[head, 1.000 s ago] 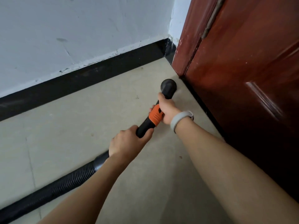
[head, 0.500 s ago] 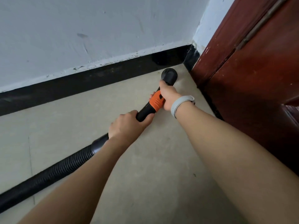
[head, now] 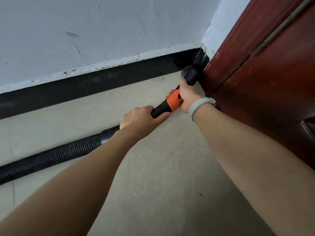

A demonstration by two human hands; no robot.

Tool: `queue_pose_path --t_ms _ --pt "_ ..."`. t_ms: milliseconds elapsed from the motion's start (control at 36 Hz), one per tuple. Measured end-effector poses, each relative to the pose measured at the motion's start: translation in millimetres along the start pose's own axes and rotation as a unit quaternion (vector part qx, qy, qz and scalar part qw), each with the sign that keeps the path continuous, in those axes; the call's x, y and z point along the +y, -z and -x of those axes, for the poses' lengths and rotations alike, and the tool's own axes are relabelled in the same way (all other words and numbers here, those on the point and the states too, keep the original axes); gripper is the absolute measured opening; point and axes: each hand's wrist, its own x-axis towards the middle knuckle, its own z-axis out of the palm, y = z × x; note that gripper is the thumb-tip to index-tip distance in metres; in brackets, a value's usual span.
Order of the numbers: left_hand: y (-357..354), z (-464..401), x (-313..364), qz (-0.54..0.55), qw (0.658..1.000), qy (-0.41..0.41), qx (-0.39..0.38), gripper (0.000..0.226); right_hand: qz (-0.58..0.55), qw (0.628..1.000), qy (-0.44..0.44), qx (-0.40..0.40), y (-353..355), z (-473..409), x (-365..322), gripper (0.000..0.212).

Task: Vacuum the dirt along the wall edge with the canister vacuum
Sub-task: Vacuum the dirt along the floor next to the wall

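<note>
Vacuum nozzle (head: 190, 74) now sits in the corner at the upper right of the frame, where the black baseboard (head: 85, 86) meets the red-brown door frame (head: 226, 62); a second ago it was out on the open floor (head: 153, 167) beside the door, well short of the wall. Its round mouth looks to be touching or just beside the baseboard, though the contact itself is hidden by the nozzle body. Both hands are closed around the wand: the right hand (head: 186, 95), with a grey wristband (head: 199, 105), grips just behind the nozzle at the orange collar (head: 173, 100), and the left hand (head: 143, 119) grips the black tube lower down, where the ribbed hose (head: 51, 156) trails off to the lower left. The push forward means the corner, one end of the wall edge, is being reached. The long run of baseboard toward the left of the frame probably remains to be swept, and a few specks lie on the floor there.
</note>
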Motion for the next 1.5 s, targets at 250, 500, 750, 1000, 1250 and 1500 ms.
queue_pose_path --t_ms 250,500,750,1000,1250,1500 --pt "-28.4 52.6 -15.1 -0.016 0.998 -0.051 -0.022 0.059 -0.076 0.997 -0.019 0.023 38.8 38.5 56.3 0.035" --pt "-41.6 96.6 -15.5 -0.054 0.995 -0.074 -0.028 0.056 -0.085 0.996 -0.034 0.022 64.0 80.9 82.8 0.031" --pt "-49.8 164.5 -75.3 -0.079 0.996 -0.044 -0.016 0.055 -0.078 0.997 -0.028 0.006 36.8 126.8 152.5 0.036" --pt "-35.2 190.8 -114.6 -0.019 0.996 0.08 0.028 0.054 -0.009 0.995 -0.047 -0.086 -32.5 143.8 155.3 0.034" --pt "-33.6 225.2 -122.8 0.001 0.997 0.071 -0.001 0.053 0.015 0.997 -0.074 -0.032 -23.7 171.4 176.3 0.036" --pt "-35.8 234.6 -113.2 -0.032 0.998 0.021 -0.053 0.05 -0.013 0.996 -0.082 0.028 9.5 182.6 190.0 0.033"
